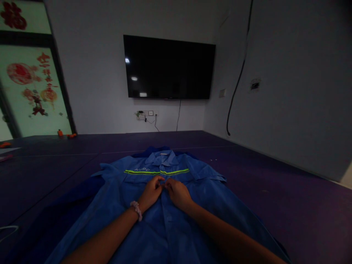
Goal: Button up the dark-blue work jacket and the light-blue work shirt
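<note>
A blue work shirt point(143, 223) lies spread out, its collar pointing away from me. Yellow-green stripes cross its chest, with pale lettering on one side. At the front placket, just below the stripes, my left hand point(151, 190) and my right hand point(177, 192) meet with fingertips almost touching. Both hands pinch the shirt's front edge; any button between the fingers is hidden. A pale scrunchie point(136, 210) circles my left wrist. Darker blue cloth point(74, 201) shows underneath the shirt on the left.
The shirt rests on a wide purple surface point(275, 198) reaching to the walls. Small orange objects point(60, 132) stand near the door at far left. A white loop point(9, 228) lies at the left edge. A black cable point(235, 91) hangs on the right wall; a television point(170, 69) is mounted ahead.
</note>
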Motion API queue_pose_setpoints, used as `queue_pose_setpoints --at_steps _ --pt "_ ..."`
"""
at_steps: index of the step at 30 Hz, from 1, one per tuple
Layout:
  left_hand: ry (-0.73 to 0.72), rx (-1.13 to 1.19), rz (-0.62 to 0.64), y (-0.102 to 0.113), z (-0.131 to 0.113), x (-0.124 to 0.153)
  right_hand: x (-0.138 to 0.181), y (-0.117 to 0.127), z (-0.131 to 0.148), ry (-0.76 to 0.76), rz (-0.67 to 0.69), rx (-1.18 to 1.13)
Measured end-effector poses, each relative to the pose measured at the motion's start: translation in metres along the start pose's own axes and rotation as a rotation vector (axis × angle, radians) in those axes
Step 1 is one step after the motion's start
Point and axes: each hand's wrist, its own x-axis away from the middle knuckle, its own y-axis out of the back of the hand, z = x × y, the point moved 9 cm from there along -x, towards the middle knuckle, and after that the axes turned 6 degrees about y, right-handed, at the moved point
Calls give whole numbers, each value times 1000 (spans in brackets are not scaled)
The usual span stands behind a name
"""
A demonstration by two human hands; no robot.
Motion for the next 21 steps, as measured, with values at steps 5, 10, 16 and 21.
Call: queue_pose_setpoints --at_steps 5,10,16,21 --pt "-5 -37 42 -2 -1 1 0 -3 0 8 16 7" --pt "-31 -70 24 -3 -1 -1 -2 -5 -3 9 15 40" --pt "-30 -87 18 -4 0 0 -2 -7 -2 17 34 32" --pt "-15 -77 19 -3 -1 0 -2 -7 -1 13 50 21"
